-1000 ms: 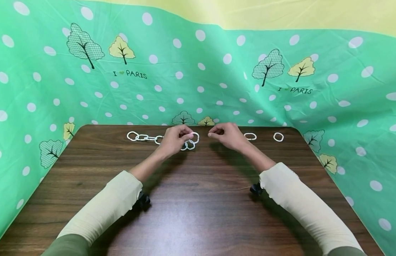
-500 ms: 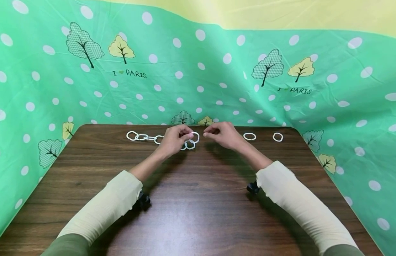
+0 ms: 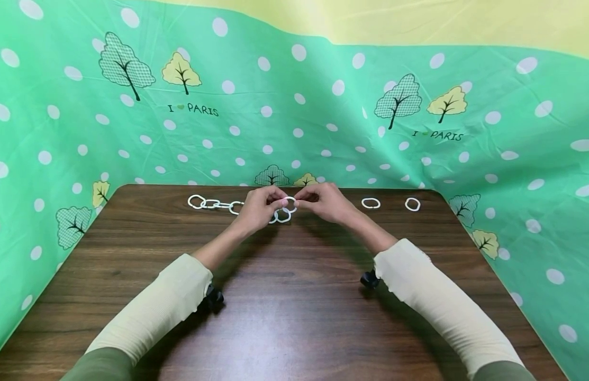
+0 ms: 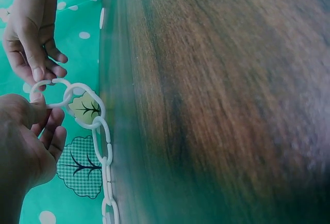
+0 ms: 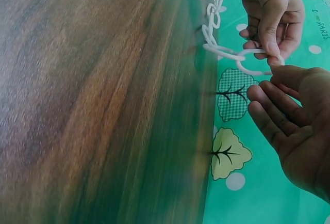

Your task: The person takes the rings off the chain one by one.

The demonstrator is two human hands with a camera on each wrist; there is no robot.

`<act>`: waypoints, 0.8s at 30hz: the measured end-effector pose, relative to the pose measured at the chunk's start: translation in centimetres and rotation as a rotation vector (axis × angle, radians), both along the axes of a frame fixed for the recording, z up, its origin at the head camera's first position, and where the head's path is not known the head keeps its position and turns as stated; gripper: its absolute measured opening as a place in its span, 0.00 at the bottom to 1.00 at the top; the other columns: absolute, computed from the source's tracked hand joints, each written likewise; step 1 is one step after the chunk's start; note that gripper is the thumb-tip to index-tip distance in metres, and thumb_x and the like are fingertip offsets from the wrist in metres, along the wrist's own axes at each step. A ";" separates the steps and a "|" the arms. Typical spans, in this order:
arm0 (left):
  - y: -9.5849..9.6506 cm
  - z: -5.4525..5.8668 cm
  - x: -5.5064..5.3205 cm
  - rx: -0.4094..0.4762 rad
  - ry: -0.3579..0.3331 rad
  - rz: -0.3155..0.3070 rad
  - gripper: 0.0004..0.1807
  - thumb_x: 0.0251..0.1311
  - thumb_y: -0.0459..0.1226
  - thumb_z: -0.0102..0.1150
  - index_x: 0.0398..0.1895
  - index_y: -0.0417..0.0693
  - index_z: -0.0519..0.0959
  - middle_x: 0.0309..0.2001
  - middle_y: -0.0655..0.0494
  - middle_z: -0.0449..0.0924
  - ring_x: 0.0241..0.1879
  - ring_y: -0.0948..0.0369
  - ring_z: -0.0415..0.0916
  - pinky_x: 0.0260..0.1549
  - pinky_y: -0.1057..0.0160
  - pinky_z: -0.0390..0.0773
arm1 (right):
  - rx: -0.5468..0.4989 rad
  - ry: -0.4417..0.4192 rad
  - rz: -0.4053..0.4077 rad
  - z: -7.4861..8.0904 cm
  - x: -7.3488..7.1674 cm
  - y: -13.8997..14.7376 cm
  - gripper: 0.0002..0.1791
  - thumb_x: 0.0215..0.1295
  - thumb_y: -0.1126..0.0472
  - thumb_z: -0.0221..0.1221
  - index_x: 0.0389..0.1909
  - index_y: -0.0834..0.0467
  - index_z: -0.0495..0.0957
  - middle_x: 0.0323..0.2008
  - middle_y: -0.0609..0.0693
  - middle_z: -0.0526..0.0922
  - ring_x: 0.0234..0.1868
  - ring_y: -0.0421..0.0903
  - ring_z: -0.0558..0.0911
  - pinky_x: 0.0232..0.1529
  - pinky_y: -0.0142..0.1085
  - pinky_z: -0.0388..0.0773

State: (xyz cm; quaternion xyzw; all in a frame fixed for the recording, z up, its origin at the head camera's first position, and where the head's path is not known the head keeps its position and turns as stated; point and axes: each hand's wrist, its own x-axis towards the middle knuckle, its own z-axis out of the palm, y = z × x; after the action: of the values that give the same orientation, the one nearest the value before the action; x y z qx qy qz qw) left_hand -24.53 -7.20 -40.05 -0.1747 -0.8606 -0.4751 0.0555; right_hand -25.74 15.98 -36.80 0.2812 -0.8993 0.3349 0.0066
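Observation:
My left hand point(image 3: 260, 209) pinches the end link point(image 4: 61, 103) of a white plastic chain point(image 4: 99, 146) between thumb and fingers. From the right, my right hand point(image 3: 326, 202) reaches the same ring, its thumb and forefinger pinching the opposite side. A small split shows in that link, near the right fingertips in the left wrist view. The end link passes through the neighbouring link point(image 4: 87, 85). From there the chain droops and runs left along the table, partly hidden behind my left hand in the head view.
Two loose white links, one oval point(image 3: 371, 203) and one rounder point(image 3: 412, 204), lie at the back right of the brown wooden table point(image 3: 294, 296). Behind its far edge hangs a green dotted cloth point(image 3: 294, 116). A dark wrist device point(image 3: 369, 279) sits under the right sleeve.
My right hand has moved left, from beside the end link onto it, and now takes hold of it. My left hand keeps its place and its pinch.

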 end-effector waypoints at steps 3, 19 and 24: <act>0.0 0.0 0.0 0.001 -0.002 0.001 0.08 0.77 0.34 0.71 0.51 0.39 0.91 0.43 0.48 0.94 0.42 0.56 0.86 0.43 0.63 0.79 | -0.006 -0.002 0.017 -0.1 0.0 -0.3 0.11 0.78 0.59 0.72 0.53 0.61 0.93 0.45 0.52 0.97 0.49 0.49 0.89 0.53 0.42 0.84; 0.0 0.0 0.3 0.020 -0.021 0.009 0.07 0.77 0.35 0.71 0.51 0.43 0.90 0.44 0.47 0.94 0.43 0.54 0.88 0.42 0.64 0.80 | -0.054 0.009 -0.015 -0.6 -0.1 -0.8 0.08 0.78 0.61 0.71 0.50 0.59 0.93 0.41 0.53 0.96 0.44 0.48 0.90 0.47 0.38 0.83; -0.1 0.0 0.4 0.027 -0.037 0.017 0.08 0.77 0.36 0.72 0.52 0.42 0.89 0.45 0.46 0.94 0.44 0.51 0.89 0.43 0.64 0.82 | -0.063 0.005 -0.040 -0.3 -0.2 -0.9 0.08 0.78 0.61 0.71 0.49 0.60 0.93 0.40 0.54 0.95 0.42 0.48 0.89 0.46 0.36 0.82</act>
State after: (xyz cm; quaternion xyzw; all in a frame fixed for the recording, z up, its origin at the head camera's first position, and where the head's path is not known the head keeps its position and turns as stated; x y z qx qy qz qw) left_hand -24.12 -7.29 -40.05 -0.1579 -0.8565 -0.4893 0.0460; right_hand -25.93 15.08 -37.15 0.2634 -0.8938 0.3620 0.0242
